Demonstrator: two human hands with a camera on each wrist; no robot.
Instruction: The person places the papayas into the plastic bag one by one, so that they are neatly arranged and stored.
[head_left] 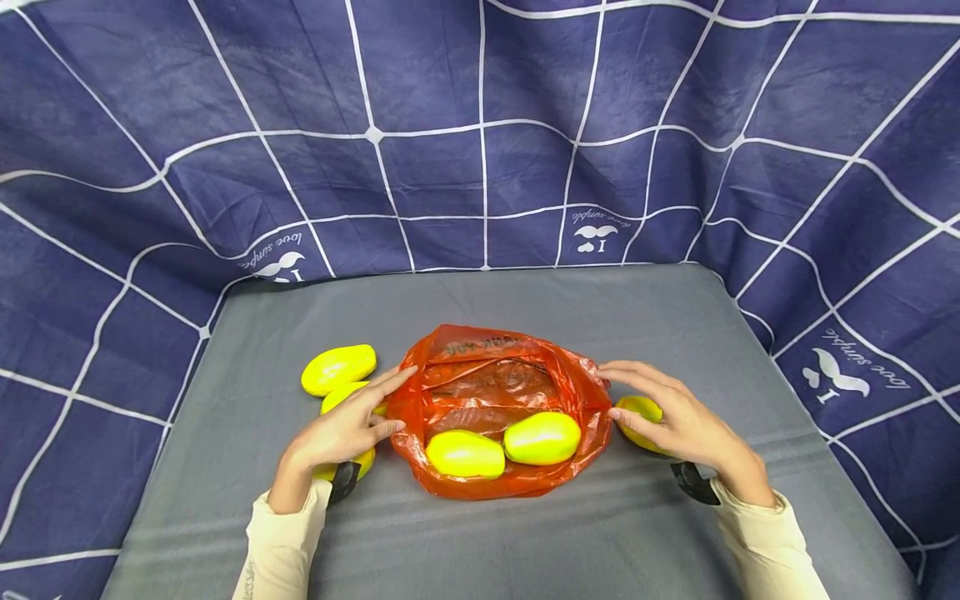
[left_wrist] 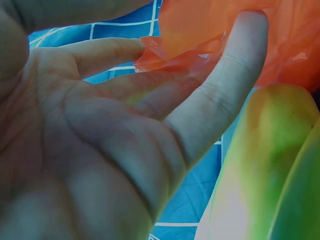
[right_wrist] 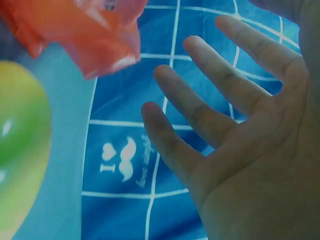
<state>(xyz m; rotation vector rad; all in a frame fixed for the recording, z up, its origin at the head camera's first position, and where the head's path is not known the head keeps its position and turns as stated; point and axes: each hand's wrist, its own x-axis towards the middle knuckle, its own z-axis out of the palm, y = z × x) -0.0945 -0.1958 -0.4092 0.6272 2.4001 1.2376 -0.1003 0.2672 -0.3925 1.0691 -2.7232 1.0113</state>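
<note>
A red plastic bag [head_left: 487, 487] stands with its mouth spread, and two yellow oval fruits, one at the left [head_left: 465, 455] and one at the right [head_left: 542, 438], lie in its front part. My left hand [head_left: 341, 429] is at the bag's left side with fingers extended; in the left wrist view a fingertip [left_wrist: 252, 25] lies against the red plastic. On the other side my right hand [head_left: 678, 417] holds its fingers straight and spread close by the bag's right edge. Nothing lies in its palm in the right wrist view.
Left of the bag lie more yellow fruits, the farthest one [head_left: 338, 369] uncovered and others partly behind my left hand. Another fruit [head_left: 640, 408] sits under my right hand. The grey tabletop [head_left: 480, 550] is bordered by a blue checked cloth [head_left: 427, 175].
</note>
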